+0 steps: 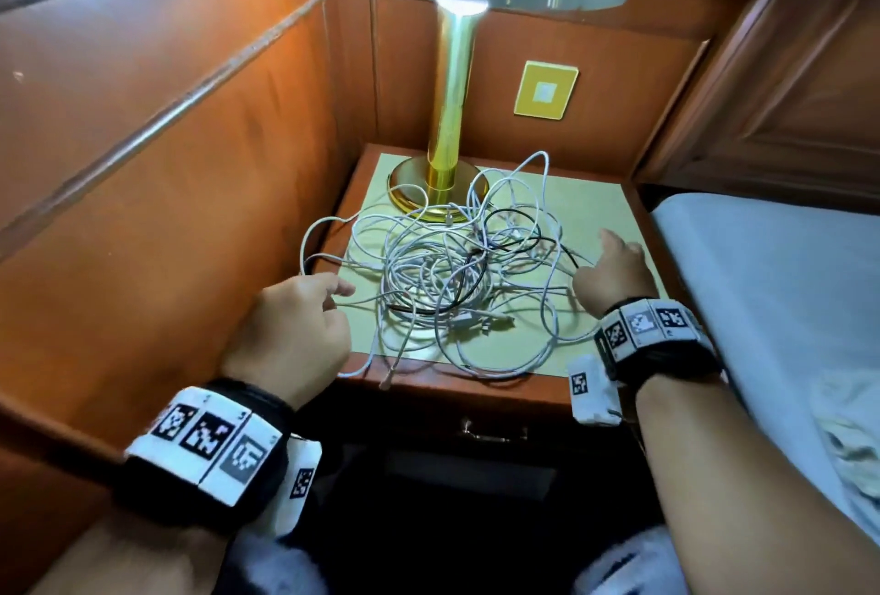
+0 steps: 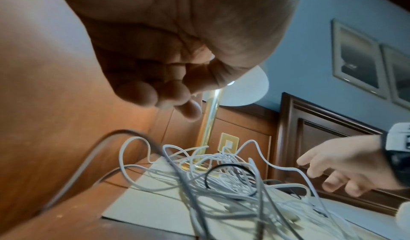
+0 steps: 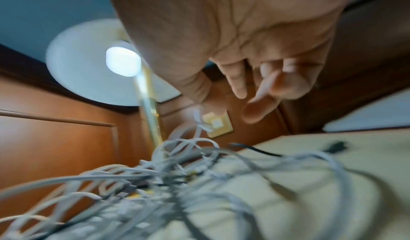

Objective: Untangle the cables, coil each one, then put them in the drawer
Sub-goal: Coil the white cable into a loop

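I see the tangled cables (image 1: 457, 270) heaped mid-worktop (image 1: 600, 208), near the lamp (image 1: 447, 175). My left hand (image 1: 290, 327) hovers, fingers (image 2: 142, 93) loosely curled, holding nothing; my right hand (image 1: 614, 275) is spread wide.

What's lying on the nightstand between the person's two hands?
In the head view, a tangled heap of thin white cables with one black cable through it fills the stretch between the left hand and the right hand.

Your head view looks steeply down on the nightstand top (image 1: 595, 213). Both wrist views sit low and close at its edge, facing up toward the lamp (image 2: 244, 89), seen in all three.
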Demonstrator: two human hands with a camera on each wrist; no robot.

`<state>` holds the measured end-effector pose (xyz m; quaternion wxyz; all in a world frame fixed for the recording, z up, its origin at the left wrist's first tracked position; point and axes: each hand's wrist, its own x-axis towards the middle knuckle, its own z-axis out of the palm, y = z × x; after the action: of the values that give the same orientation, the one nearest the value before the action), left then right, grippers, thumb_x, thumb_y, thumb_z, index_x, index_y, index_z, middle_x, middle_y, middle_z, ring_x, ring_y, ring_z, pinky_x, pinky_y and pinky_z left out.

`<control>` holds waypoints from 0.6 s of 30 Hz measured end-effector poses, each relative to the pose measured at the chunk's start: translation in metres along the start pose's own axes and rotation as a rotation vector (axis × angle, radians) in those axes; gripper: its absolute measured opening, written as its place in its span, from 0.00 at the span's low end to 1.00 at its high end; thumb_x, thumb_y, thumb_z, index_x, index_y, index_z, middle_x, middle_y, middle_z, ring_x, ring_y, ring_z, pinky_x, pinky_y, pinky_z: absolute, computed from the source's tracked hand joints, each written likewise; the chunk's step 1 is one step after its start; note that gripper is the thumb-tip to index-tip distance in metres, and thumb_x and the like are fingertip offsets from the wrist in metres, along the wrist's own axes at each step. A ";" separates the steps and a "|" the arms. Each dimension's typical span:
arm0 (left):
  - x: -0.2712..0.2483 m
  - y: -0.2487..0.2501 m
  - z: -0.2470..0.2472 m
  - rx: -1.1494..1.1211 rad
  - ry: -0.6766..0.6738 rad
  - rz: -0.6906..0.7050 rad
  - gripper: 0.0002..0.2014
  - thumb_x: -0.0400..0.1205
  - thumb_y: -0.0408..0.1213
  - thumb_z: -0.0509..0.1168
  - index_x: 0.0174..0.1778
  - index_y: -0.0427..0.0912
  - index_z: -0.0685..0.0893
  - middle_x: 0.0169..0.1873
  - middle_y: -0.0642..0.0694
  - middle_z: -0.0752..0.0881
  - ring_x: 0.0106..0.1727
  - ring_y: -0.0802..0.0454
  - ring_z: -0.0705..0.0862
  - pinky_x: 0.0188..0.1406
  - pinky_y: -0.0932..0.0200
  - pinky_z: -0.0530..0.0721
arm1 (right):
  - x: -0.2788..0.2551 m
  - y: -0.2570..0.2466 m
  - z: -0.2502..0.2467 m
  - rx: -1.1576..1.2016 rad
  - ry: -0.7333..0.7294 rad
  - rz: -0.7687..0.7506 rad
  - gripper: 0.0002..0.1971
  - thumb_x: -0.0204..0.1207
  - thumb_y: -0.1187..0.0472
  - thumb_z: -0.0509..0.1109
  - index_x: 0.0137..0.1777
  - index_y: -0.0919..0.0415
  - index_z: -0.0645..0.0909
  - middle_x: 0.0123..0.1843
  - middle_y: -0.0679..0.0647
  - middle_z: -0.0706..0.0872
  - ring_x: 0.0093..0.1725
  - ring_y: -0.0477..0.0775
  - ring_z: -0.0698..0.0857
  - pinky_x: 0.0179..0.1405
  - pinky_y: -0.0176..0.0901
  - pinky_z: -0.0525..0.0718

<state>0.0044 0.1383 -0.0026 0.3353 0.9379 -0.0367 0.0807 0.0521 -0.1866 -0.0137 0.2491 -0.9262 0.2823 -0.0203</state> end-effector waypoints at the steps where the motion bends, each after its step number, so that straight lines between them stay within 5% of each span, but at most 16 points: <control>1: -0.001 0.004 0.003 -0.013 0.019 0.036 0.20 0.72 0.34 0.56 0.52 0.45 0.92 0.42 0.44 0.90 0.43 0.39 0.86 0.46 0.56 0.81 | 0.008 0.006 0.002 -0.007 -0.054 -0.012 0.35 0.78 0.66 0.58 0.86 0.56 0.57 0.83 0.62 0.62 0.78 0.65 0.71 0.75 0.52 0.69; 5: 0.000 0.019 0.015 -0.039 0.002 0.115 0.22 0.69 0.38 0.55 0.50 0.47 0.92 0.44 0.48 0.90 0.38 0.45 0.84 0.41 0.59 0.78 | 0.025 0.010 0.014 0.101 -0.096 -0.091 0.33 0.78 0.61 0.57 0.86 0.51 0.60 0.83 0.58 0.68 0.77 0.62 0.73 0.78 0.57 0.70; 8: 0.004 0.034 0.023 -0.041 -0.020 0.152 0.19 0.72 0.40 0.58 0.52 0.49 0.91 0.44 0.50 0.89 0.33 0.53 0.76 0.40 0.61 0.75 | 0.027 0.005 0.017 0.246 0.056 -0.209 0.23 0.79 0.52 0.66 0.73 0.56 0.76 0.68 0.58 0.78 0.62 0.55 0.80 0.65 0.45 0.75; 12: 0.009 0.058 0.037 -0.036 -0.057 0.196 0.13 0.78 0.32 0.65 0.55 0.46 0.90 0.45 0.48 0.89 0.41 0.50 0.81 0.44 0.59 0.77 | 0.017 -0.003 0.017 0.220 0.212 -0.593 0.08 0.73 0.67 0.72 0.48 0.54 0.87 0.48 0.48 0.81 0.44 0.45 0.78 0.54 0.43 0.82; 14: 0.010 0.066 0.047 -0.030 -0.087 0.220 0.12 0.79 0.33 0.65 0.55 0.46 0.90 0.45 0.49 0.89 0.46 0.48 0.84 0.48 0.57 0.81 | 0.015 -0.004 0.017 0.140 0.095 -0.615 0.15 0.74 0.71 0.67 0.47 0.51 0.90 0.50 0.47 0.86 0.43 0.45 0.79 0.54 0.40 0.83; 18: 0.013 0.073 0.063 -0.050 -0.112 0.242 0.12 0.79 0.35 0.66 0.54 0.47 0.90 0.44 0.49 0.89 0.40 0.49 0.82 0.47 0.52 0.85 | 0.018 0.001 0.019 -0.003 0.033 -0.394 0.19 0.77 0.66 0.64 0.62 0.49 0.88 0.66 0.50 0.86 0.56 0.55 0.86 0.58 0.43 0.84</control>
<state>0.0163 0.0422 -0.0028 0.3440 0.9210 -0.1700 0.0673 0.0700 -0.1881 -0.0330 0.2341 -0.9635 0.0998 -0.0834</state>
